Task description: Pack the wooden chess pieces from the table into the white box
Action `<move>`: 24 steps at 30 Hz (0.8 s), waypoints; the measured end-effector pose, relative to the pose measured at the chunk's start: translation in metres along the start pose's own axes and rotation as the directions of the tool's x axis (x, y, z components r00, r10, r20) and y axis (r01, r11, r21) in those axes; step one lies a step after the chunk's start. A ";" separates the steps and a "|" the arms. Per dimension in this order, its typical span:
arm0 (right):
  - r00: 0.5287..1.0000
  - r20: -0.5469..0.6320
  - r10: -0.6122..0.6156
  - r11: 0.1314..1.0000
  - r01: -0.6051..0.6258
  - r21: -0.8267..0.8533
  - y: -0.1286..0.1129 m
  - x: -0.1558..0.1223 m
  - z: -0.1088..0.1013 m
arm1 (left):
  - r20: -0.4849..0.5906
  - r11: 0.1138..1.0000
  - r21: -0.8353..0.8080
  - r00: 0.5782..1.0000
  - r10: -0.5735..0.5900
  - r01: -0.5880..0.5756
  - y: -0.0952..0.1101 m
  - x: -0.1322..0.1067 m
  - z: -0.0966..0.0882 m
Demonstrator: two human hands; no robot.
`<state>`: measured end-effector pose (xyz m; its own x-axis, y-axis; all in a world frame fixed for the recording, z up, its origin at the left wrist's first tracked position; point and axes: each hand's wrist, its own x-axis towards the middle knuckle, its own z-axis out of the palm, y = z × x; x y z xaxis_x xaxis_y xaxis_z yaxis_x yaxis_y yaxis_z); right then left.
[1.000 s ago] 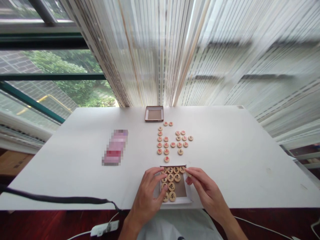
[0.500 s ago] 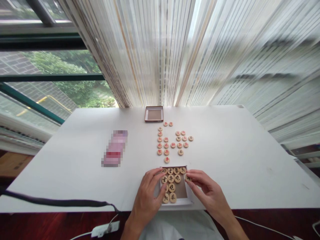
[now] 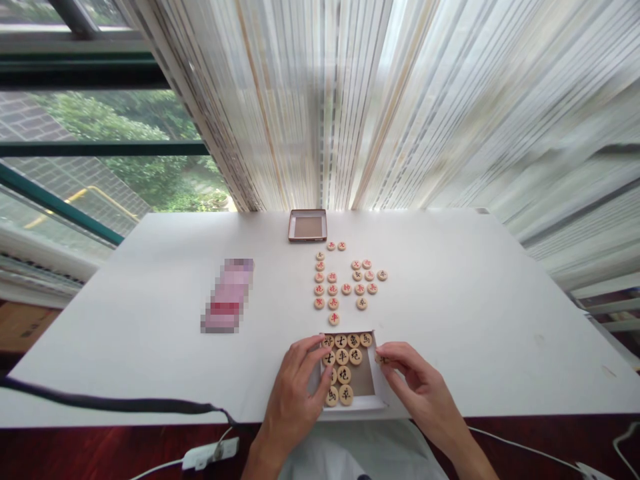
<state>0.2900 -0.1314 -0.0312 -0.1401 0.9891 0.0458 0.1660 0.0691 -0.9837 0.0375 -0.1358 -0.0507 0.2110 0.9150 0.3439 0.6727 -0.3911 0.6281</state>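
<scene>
Wooden discs (image 3: 341, 357) with black characters lie in rows inside a shallow white box (image 3: 356, 403) at the tabletop's (image 3: 475, 320) near edge. The left hand (image 3: 295, 393), fingers spread, braces its left wall, apparently against sliding, while the right hand (image 3: 417, 387) pinches one disc (image 3: 380, 359) at the right wall. Red-marked discs (image 3: 345, 289) lie loose beyond, near a small brown tray (image 3: 308, 227).

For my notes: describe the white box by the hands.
The box is a shallow white cardboard tray with a brown floor, lying flat, open. Round wooden pieces with black characters fill its far and left parts; the right is bare. The left hand rests on its left wall, the right hand touches its right wall.
</scene>
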 end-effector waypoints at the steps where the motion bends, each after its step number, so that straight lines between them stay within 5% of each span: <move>1: 1.000 0.004 0.010 1.000 -0.010 -0.010 -0.001 -0.001 0.000 | 0.001 1.000 -0.001 1.000 0.000 0.000 0.000 0.000 0.000; 17: 0.998 -0.015 0.069 0.976 -0.070 -0.204 -0.015 -0.007 0.012 | -0.020 1.000 -0.009 1.000 0.012 -0.012 0.002 0.001 -0.001; 24: 0.992 0.079 0.099 0.959 -0.074 -0.273 -0.028 -0.004 0.017 | -0.012 1.000 -0.003 1.000 0.009 -0.009 0.002 0.001 -0.001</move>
<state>0.2692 -0.1398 -0.0068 -0.1997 0.9777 -0.0653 0.4357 0.0289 -0.8996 0.0383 -0.1356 -0.0489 0.2079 0.9103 0.3579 0.6684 -0.3994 0.6275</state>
